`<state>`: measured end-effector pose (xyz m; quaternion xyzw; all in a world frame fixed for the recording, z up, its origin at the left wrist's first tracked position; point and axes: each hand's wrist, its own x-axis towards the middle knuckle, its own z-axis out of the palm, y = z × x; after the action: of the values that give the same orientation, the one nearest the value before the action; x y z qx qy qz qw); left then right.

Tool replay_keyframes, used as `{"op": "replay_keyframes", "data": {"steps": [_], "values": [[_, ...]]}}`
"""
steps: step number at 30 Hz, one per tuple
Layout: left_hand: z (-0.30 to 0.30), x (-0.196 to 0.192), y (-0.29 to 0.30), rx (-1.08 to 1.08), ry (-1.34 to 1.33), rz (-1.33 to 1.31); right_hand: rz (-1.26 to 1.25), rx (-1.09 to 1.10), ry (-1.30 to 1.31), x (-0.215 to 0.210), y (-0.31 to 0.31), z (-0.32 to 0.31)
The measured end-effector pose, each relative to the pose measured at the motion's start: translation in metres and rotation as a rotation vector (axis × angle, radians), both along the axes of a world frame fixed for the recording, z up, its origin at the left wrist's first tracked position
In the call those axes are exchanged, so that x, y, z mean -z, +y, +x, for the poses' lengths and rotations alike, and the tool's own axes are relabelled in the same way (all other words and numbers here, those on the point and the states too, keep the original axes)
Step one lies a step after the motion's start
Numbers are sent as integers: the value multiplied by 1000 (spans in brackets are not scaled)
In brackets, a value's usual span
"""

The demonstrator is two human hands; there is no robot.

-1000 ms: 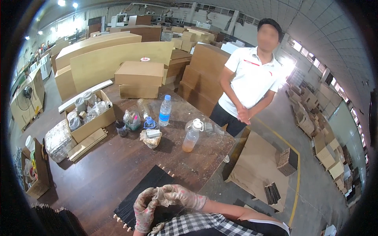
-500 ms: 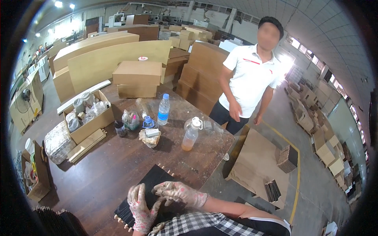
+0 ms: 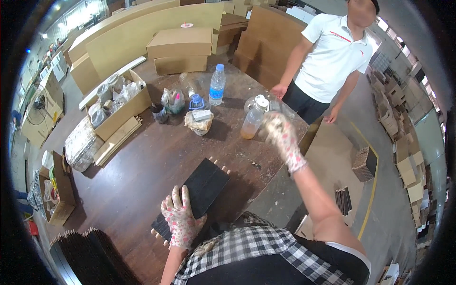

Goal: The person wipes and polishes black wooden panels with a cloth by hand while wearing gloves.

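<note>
A: What's at the far left?
B: An open cardboard box point(image 3: 69, 204) with rolls and bags in it, and below it a stack of dark boards point(image 3: 92, 256), pegs showing along its top

A: Next?
B: On the desk point(image 3: 128, 190), a wrapped bundle point(image 3: 78, 147), then flat wooden strips point(image 3: 118, 142) beside a carton point(image 3: 130, 108) full of jars and plastic bags

A: And the left hand point(image 3: 179, 216)?
B: Gloved, palm down on the black board point(image 3: 209, 183), thumb spread wide from the fingers; the board lies aslant on the desk near the person's body, pale pegs sticking out at both ends

A: What stands beyond it?
B: A wrapped cup point(image 3: 199, 127) with a small box point(image 3: 202, 115) on top, and farther off a blue-capped bottle point(image 3: 217, 88), upright

A: Then?
B: A white-capped bottle point(image 3: 253, 118), upright, some orange liquid at the bottom. The gloved right hand point(image 3: 278, 130) is just beside it, but blurred: I can't tell whether its fingers are closed or touch the bottle

A: And farthest right?
B: A person in a white shirt point(image 3: 327, 54), arms down, and a stack of boards point(image 3: 364, 164) on a brown panel point(image 3: 327, 154)
</note>
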<state>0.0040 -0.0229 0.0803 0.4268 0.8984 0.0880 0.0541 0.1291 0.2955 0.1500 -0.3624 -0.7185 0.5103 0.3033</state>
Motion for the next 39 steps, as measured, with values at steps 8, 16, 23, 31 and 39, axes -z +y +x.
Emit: {"op": "replay_keyframes", "data": {"steps": [8,16,23,31,39], "values": [[2,4,-3,22,21,3,952,73,-177,15,89,-49],[2,0,-2,10,-1,3,1021,-88,-365,40,98,-61],[1,1,2,8,2,-20,587,-80,-278,18,118,-47],[2,-7,1,-11,-14,17,1199,87,-589,41,84,-55],[0,8,-3,20,-20,-28,976,32,-675,24,79,-63]]}}
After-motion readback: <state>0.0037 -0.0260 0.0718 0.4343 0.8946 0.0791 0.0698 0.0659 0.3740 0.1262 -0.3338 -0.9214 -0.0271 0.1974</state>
